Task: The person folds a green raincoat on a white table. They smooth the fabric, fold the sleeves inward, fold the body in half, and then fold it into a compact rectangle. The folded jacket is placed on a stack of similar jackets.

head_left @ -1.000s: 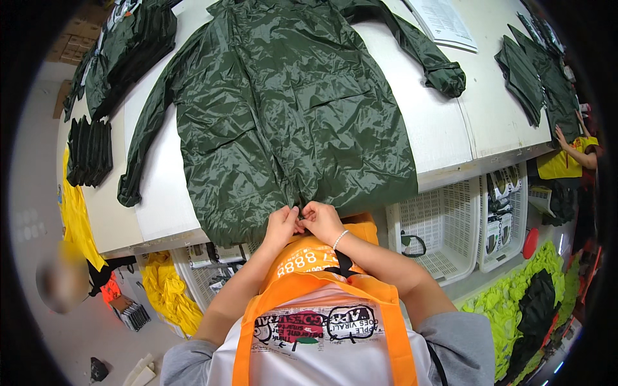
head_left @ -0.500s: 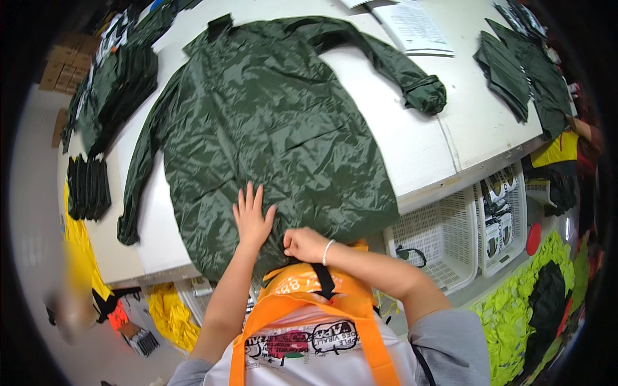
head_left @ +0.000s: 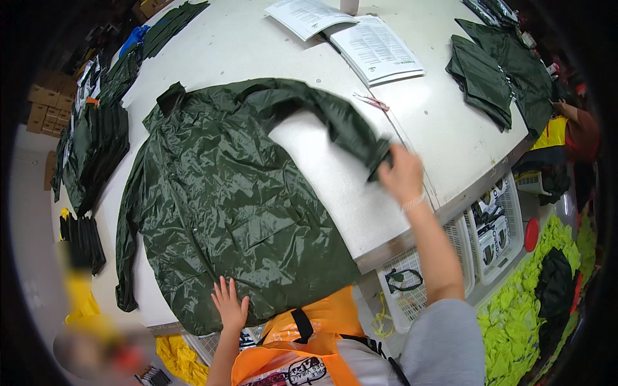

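Observation:
A dark green shiny rain jacket [head_left: 238, 199] is spread on the white table [head_left: 322, 222], its collar away from me and its hem at the near edge. My left hand [head_left: 230, 307] lies flat on the front near the hem, fingers spread. Out to the right, my right hand [head_left: 404, 175] is closed on the cuff [head_left: 378, 154] of the jacket's right-side sleeve. Slight motion blur covers these fingers. The other sleeve [head_left: 127, 264] hangs down along the left side.
Beyond the sleeve lie small red-handled snips [head_left: 371, 101] and printed booklets [head_left: 376, 51]. Folded dark green garments [head_left: 476, 80] sit at right, with more stacks [head_left: 96, 151] at left. White crates [head_left: 492, 225] stand under the table. Lime-green garments [head_left: 515, 309] are heaped lower right. Another person's arm [head_left: 570, 110] shows far right.
My right hand has left the hem and reached out to the sleeve cuff, which it now grips. My left hand stays flat near the hem. The view has shifted, and the snips now show.

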`<state>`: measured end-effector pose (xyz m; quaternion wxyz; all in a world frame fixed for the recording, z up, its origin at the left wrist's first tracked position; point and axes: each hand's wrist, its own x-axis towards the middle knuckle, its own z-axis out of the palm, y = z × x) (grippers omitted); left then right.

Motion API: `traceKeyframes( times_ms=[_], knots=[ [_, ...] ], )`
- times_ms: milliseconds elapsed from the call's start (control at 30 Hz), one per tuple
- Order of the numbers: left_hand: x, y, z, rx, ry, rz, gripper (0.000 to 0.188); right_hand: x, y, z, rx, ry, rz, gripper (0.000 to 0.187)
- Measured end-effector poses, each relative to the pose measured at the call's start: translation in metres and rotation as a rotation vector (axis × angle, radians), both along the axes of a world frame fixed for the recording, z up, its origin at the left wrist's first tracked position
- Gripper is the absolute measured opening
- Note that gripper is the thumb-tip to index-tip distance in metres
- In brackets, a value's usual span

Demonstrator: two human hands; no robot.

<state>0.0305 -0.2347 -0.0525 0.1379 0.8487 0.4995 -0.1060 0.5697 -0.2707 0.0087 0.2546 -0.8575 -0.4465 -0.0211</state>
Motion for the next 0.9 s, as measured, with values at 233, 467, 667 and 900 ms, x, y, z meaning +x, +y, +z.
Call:
traceKeyframes(
  times_ms=[233,467,667,900],
  knots=[
    [0.005,-0.005,0.001,0.015,-0.047,-0.019,0.068,0.061,0.05,-0.032,-0.305,0.2,0.123,0.03],
    [-0.017,-0.026,-0.005,0.001,-0.041,0.012,0.065,0.149,0.118,-0.157,-0.266,-0.27,0.145,0.012],
    [-0.025,-0.028,0.012,-0.136,-0.309,0.048,0.062,0.198,0.11,-0.185,0.063,-0.198,-0.147,0.025],
    [-0.153,0.076,0.012,0.504,-0.302,0.302,0.05,-0.259,0.109,-0.026,-0.058,0.82,0.421,0.046]
  ],
)
